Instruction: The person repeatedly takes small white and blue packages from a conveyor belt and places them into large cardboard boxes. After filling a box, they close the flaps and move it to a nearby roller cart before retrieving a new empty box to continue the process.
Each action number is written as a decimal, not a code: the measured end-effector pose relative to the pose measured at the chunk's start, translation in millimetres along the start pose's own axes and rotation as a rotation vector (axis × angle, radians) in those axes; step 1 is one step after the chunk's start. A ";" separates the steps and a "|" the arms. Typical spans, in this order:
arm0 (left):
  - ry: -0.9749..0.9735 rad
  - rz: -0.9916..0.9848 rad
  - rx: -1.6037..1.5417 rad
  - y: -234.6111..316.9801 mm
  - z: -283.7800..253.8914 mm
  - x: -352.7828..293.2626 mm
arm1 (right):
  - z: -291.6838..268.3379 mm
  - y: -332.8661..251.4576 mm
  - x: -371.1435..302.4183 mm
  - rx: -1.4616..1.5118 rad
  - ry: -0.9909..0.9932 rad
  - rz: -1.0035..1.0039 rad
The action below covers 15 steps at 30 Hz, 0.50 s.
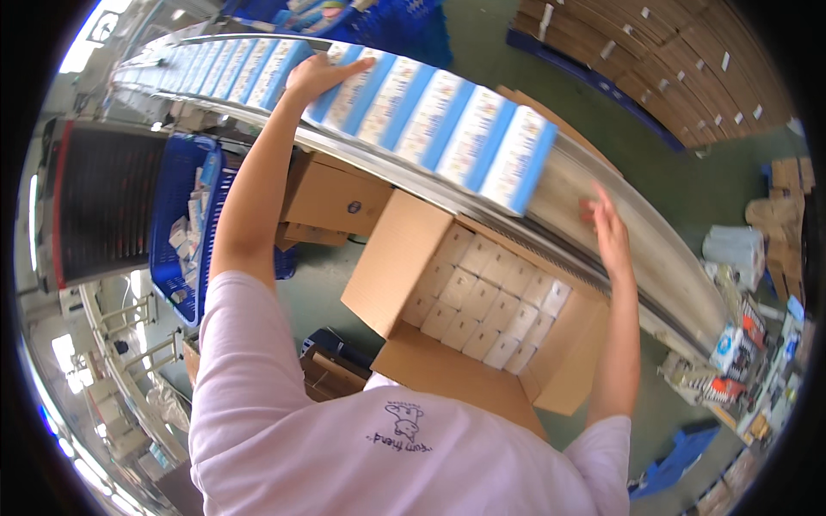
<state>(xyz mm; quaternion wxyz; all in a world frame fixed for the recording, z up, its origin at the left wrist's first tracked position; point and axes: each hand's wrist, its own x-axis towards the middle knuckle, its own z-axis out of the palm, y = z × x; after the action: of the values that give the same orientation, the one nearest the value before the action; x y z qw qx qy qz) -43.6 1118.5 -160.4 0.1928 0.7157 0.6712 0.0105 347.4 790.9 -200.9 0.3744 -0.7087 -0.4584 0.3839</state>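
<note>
A row of white-and-blue packs (422, 112) stands side by side on a conveyor (671, 249) that crosses in front of me. My left hand (320, 77) is at a gap in the row, against the left end of the nearer group. One digit stretches over the pack tops, and the other fingers are partly hidden. My right hand (609, 228) hovers beyond the right end pack, touching nothing, its fingers apart and slightly blurred. Below the conveyor sits an open cardboard box (456, 365) holding several rows of white packs (482, 288), flaps spread outward.
A blue basket (159, 224) with loose packs stands to the left. Flattened brown cartons (645, 60) are stacked on a blue pallet at the far right. Another blue crate (387, 34) lies behind the conveyor. Wrapped rolls (734, 249) and clutter line the right side.
</note>
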 end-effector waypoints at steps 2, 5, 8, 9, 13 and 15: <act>-0.240 0.141 0.100 44.3 26.2 -31.7 | -2.9 6.3 2.6 0.110 0.102 0.140; -0.148 0.317 -0.148 92.9 73.1 -101.8 | -6.4 -2.3 -8.0 -0.266 0.357 0.286; -0.212 0.307 -0.370 119.6 78.0 -120.9 | -12.8 6.6 -16.9 -0.272 0.464 0.302; -0.242 0.297 -0.447 123.5 79.5 -124.8 | -16.7 3.1 -14.4 -0.186 0.466 0.253; -0.142 0.397 -0.480 125.9 51.5 -146.2 | -28.8 -31.1 -50.6 0.047 0.594 0.063; 0.003 0.523 -0.729 114.3 42.6 -175.7 | -31.4 -45.2 -87.7 -0.032 0.750 -0.152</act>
<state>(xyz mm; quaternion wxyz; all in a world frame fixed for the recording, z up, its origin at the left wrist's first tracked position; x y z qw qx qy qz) 60.0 935.1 -123.8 0.4224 0.7465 0.4204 0.2959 334.0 716.6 -130.1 0.5324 -0.7697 -0.3467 0.0622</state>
